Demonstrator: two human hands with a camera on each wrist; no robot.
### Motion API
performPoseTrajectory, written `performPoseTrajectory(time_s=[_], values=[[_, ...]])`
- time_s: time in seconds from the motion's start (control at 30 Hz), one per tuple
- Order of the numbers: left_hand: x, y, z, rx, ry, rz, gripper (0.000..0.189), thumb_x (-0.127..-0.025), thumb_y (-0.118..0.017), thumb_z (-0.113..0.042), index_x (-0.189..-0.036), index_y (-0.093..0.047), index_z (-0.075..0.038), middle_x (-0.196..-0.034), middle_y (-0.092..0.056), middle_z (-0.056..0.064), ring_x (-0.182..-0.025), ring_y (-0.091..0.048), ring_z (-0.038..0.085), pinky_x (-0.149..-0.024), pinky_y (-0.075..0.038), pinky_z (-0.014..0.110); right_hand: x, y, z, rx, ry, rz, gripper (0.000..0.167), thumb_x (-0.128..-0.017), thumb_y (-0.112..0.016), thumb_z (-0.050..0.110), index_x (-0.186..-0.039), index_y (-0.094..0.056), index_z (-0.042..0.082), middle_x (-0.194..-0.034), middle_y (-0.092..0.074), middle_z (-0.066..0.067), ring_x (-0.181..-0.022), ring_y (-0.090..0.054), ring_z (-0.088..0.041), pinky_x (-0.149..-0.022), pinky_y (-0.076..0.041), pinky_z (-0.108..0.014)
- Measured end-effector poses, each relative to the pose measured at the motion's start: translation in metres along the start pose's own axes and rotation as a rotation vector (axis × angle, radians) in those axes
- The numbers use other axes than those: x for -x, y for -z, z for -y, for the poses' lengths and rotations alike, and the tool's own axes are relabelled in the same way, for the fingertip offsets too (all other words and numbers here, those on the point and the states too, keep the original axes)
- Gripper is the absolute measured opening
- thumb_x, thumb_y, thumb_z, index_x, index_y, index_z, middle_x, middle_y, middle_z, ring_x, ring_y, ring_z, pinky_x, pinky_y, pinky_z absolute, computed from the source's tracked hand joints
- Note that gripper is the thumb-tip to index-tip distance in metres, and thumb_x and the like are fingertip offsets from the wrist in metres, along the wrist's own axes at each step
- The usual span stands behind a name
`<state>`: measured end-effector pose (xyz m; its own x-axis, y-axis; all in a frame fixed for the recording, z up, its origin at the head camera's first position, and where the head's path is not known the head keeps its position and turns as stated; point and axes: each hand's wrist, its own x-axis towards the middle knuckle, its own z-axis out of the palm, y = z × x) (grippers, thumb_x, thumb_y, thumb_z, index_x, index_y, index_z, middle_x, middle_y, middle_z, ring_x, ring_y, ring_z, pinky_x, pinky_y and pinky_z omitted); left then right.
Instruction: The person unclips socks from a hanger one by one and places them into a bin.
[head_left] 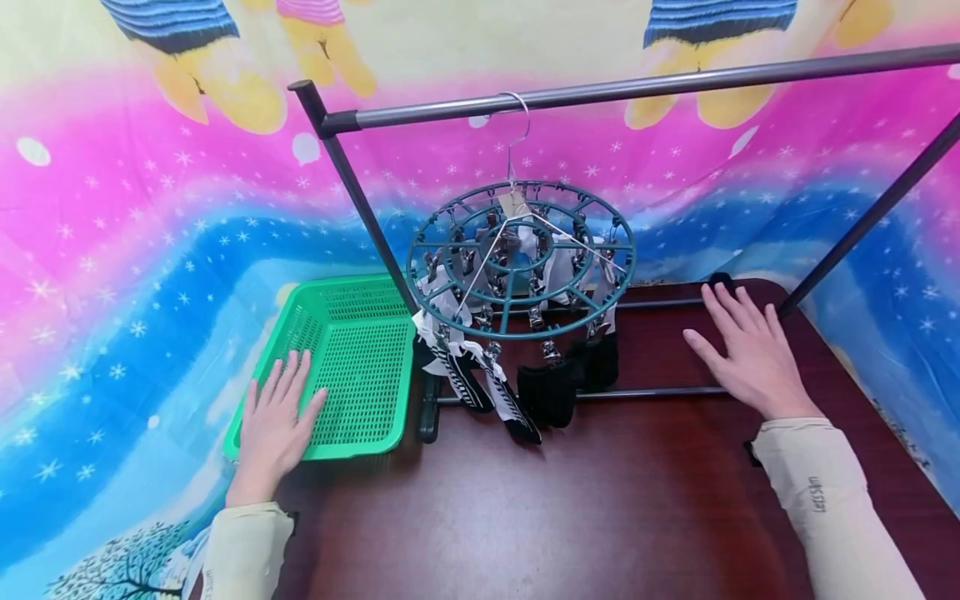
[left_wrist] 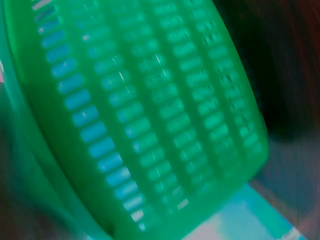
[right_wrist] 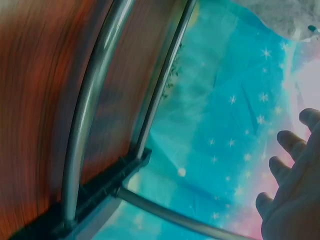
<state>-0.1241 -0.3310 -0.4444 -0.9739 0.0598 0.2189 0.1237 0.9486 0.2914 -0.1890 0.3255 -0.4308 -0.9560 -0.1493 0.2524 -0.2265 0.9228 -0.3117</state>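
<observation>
A round green clip hanger (head_left: 506, 315) hangs by its wire hook from the rack's top bar (head_left: 637, 87). Socks are clipped around it: black-and-white patterned socks (head_left: 510, 407) at the front left, black socks (head_left: 547, 396) beside them, and white ones behind the rings. My left hand (head_left: 273, 421), fingers spread and straight, overlaps the near left side of the green basket (head_left: 367, 375) and holds nothing. To the right of the hanger, my right hand (head_left: 753, 358) is raised with its fingers spread, near the rack's right post. In the right wrist view its fingers (right_wrist: 292, 145) show against the cloth.
The dark metal rack stands on a reddish-brown table (head_left: 525, 517), with lower bars (head_left: 660, 392) running across behind the socks. A printed cloth (head_left: 150, 275) with snowflakes drapes the wall around the table. The basket holds nothing inside its slotted walls.
</observation>
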Motion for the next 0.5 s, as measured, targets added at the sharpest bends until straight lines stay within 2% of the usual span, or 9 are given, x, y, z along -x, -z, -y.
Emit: performPoseTrajectory(time_s=[0.2, 0.3, 0.37, 0.5], values=[[-0.003, -0.006, -0.025, 0.052, -0.073, 0.021, 0.072, -0.109, -0.046, -0.048, -0.168, -0.013, -0.023, -0.173, -0.021, 0.01, -0.159, -0.019, 0.039, -0.126, -0.01, 0.062, -0.004, -0.004, 0.022, -0.074, 0.062, -0.046, 0.075, -0.107, -0.051, 0.048, -0.167, -0.015, 0.02, -0.171, -0.024, -0.018, -0.162, -0.008, -0.033, -0.13, 0.006, -0.051], [-0.004, -0.01, -0.044, 0.096, -0.108, 0.031, 0.072, -0.108, -0.052, -0.044, -0.167, -0.017, -0.022, -0.169, -0.03, 0.013, -0.155, -0.029, 0.041, -0.123, -0.021, 0.063, -0.006, -0.001, 0.04, -0.127, 0.106, -0.138, 0.072, -0.106, -0.055, 0.044, -0.166, -0.022, 0.022, -0.169, -0.03, -0.015, -0.16, -0.018, -0.033, -0.131, -0.004, -0.049], [-0.005, -0.013, -0.058, 0.122, -0.123, 0.043, 0.073, -0.106, -0.056, -0.043, -0.167, -0.02, -0.024, -0.166, -0.037, 0.013, -0.151, -0.036, 0.041, -0.119, -0.03, 0.064, -0.007, 0.004, 0.055, -0.165, 0.138, -0.215, 0.069, -0.105, -0.056, 0.043, -0.165, -0.028, 0.023, -0.167, -0.034, -0.014, -0.158, -0.024, -0.033, -0.13, -0.011, -0.052], [-0.008, -0.018, -0.087, 0.176, -0.14, 0.124, 0.077, -0.102, -0.061, -0.05, -0.166, -0.023, -0.027, -0.164, -0.041, 0.01, -0.149, -0.042, 0.038, -0.117, -0.037, 0.061, -0.011, 0.015, 0.089, -0.223, 0.228, -0.365, 0.065, -0.104, -0.054, 0.052, -0.161, -0.038, 0.024, -0.162, -0.042, -0.014, -0.152, -0.035, -0.036, -0.124, -0.025, -0.059]])
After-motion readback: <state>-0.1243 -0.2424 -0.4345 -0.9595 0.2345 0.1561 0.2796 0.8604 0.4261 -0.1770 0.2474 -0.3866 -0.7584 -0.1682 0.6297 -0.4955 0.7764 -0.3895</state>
